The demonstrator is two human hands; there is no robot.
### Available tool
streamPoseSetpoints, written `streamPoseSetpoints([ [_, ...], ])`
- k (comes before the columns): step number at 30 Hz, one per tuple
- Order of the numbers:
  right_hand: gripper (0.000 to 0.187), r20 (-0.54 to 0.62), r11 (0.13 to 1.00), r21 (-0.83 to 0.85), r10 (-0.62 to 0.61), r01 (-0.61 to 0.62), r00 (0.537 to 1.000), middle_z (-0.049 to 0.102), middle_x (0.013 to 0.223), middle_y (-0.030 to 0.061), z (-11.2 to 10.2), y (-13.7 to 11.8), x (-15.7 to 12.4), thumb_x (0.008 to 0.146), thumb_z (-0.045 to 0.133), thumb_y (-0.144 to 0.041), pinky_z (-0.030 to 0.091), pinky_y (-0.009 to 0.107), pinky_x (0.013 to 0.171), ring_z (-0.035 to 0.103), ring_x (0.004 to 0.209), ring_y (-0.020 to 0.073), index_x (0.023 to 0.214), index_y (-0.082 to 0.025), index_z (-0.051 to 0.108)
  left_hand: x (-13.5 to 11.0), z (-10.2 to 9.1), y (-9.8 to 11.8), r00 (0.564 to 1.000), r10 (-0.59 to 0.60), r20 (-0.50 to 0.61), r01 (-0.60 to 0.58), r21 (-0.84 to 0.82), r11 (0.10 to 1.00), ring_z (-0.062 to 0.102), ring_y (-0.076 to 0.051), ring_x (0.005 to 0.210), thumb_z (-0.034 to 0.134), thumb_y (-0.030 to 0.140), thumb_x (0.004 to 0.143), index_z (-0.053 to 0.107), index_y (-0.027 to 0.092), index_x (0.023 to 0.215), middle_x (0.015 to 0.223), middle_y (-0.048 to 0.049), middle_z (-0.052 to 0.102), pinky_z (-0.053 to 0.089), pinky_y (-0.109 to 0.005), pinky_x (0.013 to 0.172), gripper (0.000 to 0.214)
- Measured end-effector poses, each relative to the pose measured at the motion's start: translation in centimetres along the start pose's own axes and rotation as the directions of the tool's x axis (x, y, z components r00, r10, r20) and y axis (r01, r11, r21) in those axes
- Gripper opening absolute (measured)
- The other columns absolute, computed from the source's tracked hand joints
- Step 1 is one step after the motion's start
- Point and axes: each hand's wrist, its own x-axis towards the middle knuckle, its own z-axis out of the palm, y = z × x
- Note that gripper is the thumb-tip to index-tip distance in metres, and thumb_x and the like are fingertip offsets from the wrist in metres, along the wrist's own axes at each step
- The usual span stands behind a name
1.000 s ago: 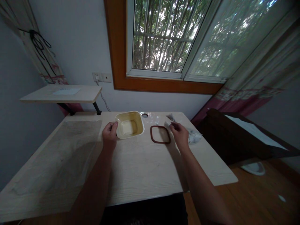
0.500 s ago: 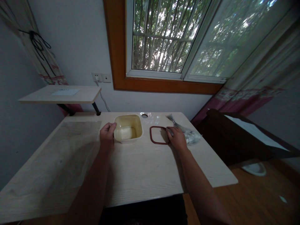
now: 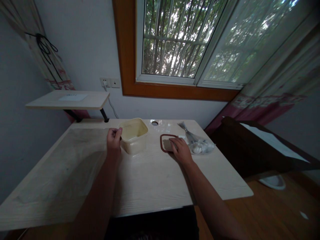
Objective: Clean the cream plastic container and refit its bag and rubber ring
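Observation:
A cream plastic container (image 3: 136, 143) with ribbed sides stands on the table, its open top facing up. My left hand (image 3: 114, 138) is closed on its left rim, thumb over the edge. To the right lies a clear lid with a reddish-brown rim (image 3: 162, 143). My right hand (image 3: 180, 149) rests over the lid's right part, fingers stretched forward and left; its palm side is hidden. Just beyond these fingers shows a small whitish piece (image 3: 183, 137), too unclear to name. A clear plastic bag (image 3: 201, 146) with pale contents lies right of my right hand.
The pale wooden table (image 3: 155, 180) has a round hole (image 3: 154, 123) near its back edge. A clear sheet (image 3: 82, 160) covers its left part. A raised shelf (image 3: 67, 103) stands at the back left, with a paper on it. Behind are a wall socket and a window.
The container has moved slightly left and from tilted towards me to more upright. My right hand has shifted left over the lid, its fingers stretching out from a more curled shape.

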Motion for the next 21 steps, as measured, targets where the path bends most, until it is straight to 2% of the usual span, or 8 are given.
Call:
streamPoseSetpoints([
  [3,0.033,0.058,0.999,-0.001,-0.033,0.033,0.998,0.069,0.112,0.011,0.3,-0.4,-0.1,0.097,0.046,-0.024,0.047,0.048,0.1,0.057,0.109,0.0289,0.122,-0.02,0.066,0.5,-0.1,-0.9,0.997,0.03,-0.067,-0.031,-0.011,0.999,0.053,-0.011,0.073,0.072,0.04,0.078,0.055,0.02,0.087,0.081,0.0015,0.054,0.043,-0.022,0.069,0.028],
  [5,0.032,0.077,0.999,-0.004,-0.047,0.048,0.996,0.069,0.112,0.0112,0.5,-0.6,-0.1,0.097,0.046,-0.024,0.047,0.046,0.099,0.058,0.108,0.0285,0.121,-0.019,0.066,0.7,-0.1,-1.3,0.997,0.029,-0.072,-0.03,-0.018,0.999,0.056,-0.011,0.078,0.07,0.042,0.08,0.058,0.02,0.092,0.086,0.0001,0.057,0.045,-0.022,0.073,0.028],
  [11,0.032,0.084,0.997,-0.024,-0.068,0.07,0.994,0.069,0.11,0.0106,0.6,-0.9,-0.3,0.097,0.046,-0.026,0.047,0.046,0.097,0.058,0.106,0.0288,0.12,-0.02,0.067,-0.1,0.3,-1.8,0.998,-0.056,0.041,0.058,-0.045,0.997,0.061,-0.014,0.087,0.063,0.046,0.085,0.061,0.019,0.097,0.098,-0.0046,0.064,0.049,-0.025,0.078,0.03],
  [14,0.032,0.097,0.997,-0.021,-0.075,0.078,0.992,0.069,0.111,0.0106,0.5,-1.2,-0.3,0.098,0.045,-0.026,0.047,0.046,0.097,0.058,0.107,0.0288,0.122,-0.021,0.066,-0.4,0.3,-2.1,0.994,-0.092,0.054,0.095,-0.048,0.994,0.063,-0.015,0.089,0.063,0.045,0.084,0.062,0.02,0.098,0.1,-0.0055,0.065,0.05,-0.026,0.078,0.029],
  [18,0.032,0.1,0.994,-0.018,-0.102,0.104,0.99,0.07,0.11,0.0103,0.5,-1.2,-0.3,0.098,0.045,-0.026,0.047,0.046,0.097,0.057,0.106,0.0288,0.121,-0.02,0.066,0.2,-0.2,-2.7,0.992,-0.121,-0.028,0.121,-0.024,0.992,0.064,-0.015,0.09,0.064,0.044,0.082,0.062,0.02,0.099,0.103,-0.0069,0.066,0.05,-0.026,0.077,0.03],
  [21,0.032,0.089,0.994,-0.012,-0.104,0.105,0.991,0.071,0.11,0.0097,0.7,-1.0,-0.3,0.097,0.046,-0.026,0.047,0.046,0.097,0.057,0.105,0.029,0.12,-0.022,0.067,1.2,-1.3,-3.0,0.99,-0.114,-0.085,0.119,0.062,0.991,0.064,-0.016,0.092,0.064,0.041,0.079,0.063,0.019,0.1,0.108,-0.0094,0.067,0.051,-0.027,0.078,0.03],
])
